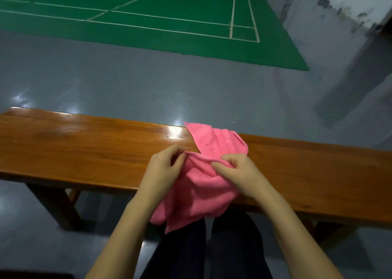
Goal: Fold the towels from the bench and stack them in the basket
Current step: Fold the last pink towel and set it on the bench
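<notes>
At the bench's [84, 143] near edge, your left hand [163, 168] and right hand [237, 170] pinch the towel's [201, 189] top hem, seemingly bunched: draw it taut before folding.

Both forearms [131, 225] are bare, with no sleeves in view. The legs wear dark trousers [212, 253], possibly black or navy.

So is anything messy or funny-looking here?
A bit. The towel is bunched, not flat: part lies on the bench, and part droops off the near edge over the person's legs. The left hand and right hand pinch its top edge. No basket is in view. Nothing looks spilled or broken.
</notes>
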Tool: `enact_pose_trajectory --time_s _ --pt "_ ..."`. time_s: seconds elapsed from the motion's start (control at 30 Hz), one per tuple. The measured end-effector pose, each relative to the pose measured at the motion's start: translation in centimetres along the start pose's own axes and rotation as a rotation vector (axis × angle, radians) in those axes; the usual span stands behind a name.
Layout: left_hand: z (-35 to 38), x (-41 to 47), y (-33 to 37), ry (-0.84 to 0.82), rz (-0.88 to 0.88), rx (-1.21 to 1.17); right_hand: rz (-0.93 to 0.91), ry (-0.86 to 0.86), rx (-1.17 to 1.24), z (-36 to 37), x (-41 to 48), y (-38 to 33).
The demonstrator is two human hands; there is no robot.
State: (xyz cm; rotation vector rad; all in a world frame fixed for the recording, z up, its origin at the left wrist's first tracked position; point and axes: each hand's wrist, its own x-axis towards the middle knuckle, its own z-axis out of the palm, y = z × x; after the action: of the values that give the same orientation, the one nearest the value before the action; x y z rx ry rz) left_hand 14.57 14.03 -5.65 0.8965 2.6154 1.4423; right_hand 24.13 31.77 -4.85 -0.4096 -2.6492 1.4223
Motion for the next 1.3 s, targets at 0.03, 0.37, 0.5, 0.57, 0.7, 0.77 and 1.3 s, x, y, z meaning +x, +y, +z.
enact_pose_trajectory --time_s 0.03,0.37,0.5,0.57,0.7,0.77,1.3 --pt "0.4 -0.2 0.6 -0.009 -0.003 -0.034 0.016 -0.006 -0.068 -0.1 -0.9 0.5" --pt "2.6 -5.4 2.9 -0.258 -0.028 -0.161 0.032 -0.026 0.239 2.9 -5.6 1.1" --pt "-0.2 -6.9 1.2 -0.357 -0.122 -0.044 0.025 0.121 0.285 2.6 -7.0 1.7" --pt "-1.5 -7.7 0.5 -0.369 -0.205 -0.022 0.022 0.166 0.284 2.8 -7.4 2.0" --pt "-3.4 -8.5 -1.5 -0.334 -0.238 -0.012 0.018 0.285 0.302 3.6 -7.4 2.4" --pt "-3.6 -8.8 -2.6 -0.226 -0.227 -0.074 0.020 0.312 0.330 3.7 -7.4 2.4" --pt "1.6 -7.3 2.8 -0.344 -0.036 -0.248 -0.082 0.101 0.292 4.2 -7.0 -0.5"
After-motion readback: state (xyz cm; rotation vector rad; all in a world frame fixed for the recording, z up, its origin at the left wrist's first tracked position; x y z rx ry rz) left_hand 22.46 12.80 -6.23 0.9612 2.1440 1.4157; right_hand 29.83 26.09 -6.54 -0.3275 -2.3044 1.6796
